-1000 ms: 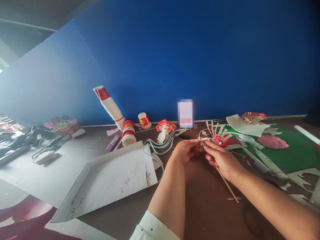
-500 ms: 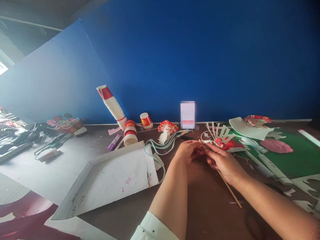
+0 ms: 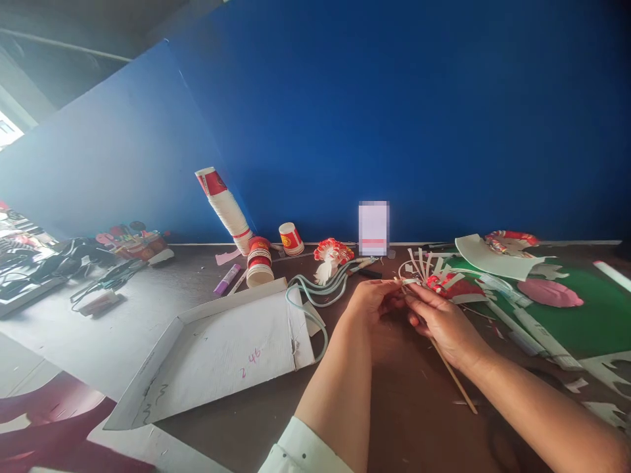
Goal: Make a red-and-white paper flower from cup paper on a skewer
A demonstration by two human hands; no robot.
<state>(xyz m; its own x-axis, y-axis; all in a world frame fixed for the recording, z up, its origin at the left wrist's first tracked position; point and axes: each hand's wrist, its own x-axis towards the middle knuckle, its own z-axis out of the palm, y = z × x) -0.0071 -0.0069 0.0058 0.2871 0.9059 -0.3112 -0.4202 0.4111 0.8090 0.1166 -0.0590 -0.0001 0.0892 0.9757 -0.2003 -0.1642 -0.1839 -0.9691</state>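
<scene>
A thin wooden stick (image 3: 456, 380) slants down to the right from under my right hand (image 3: 441, 322), whose fingers are closed round it. My left hand (image 3: 369, 302) is closed in a pinch, its fingertips meeting the right ones near the stick's upper end. What exactly the left fingers grip is hidden. A small white strip (image 3: 410, 282) shows at the fingertips, possibly paper. Just behind my right hand lies a red-and-white cut paper cup (image 3: 461, 288) with its strips (image 3: 422, 261) fanned out. Another cup cut into a red-and-white flower (image 3: 332, 256) lies beyond my left hand.
A shallow white cardboard box (image 3: 221, 355) and a pale cable (image 3: 320, 302) lie to the left. Behind them are a leaning paper cup stack (image 3: 227, 207), a single cup (image 3: 290, 238) and a purple glue stick (image 3: 227, 279). A green mat (image 3: 601, 309) with paper scraps is right.
The view has shifted slightly, so the surroundings sit a little farther right. Both hands keep nearly the same pose, with the stick still in my right hand.
</scene>
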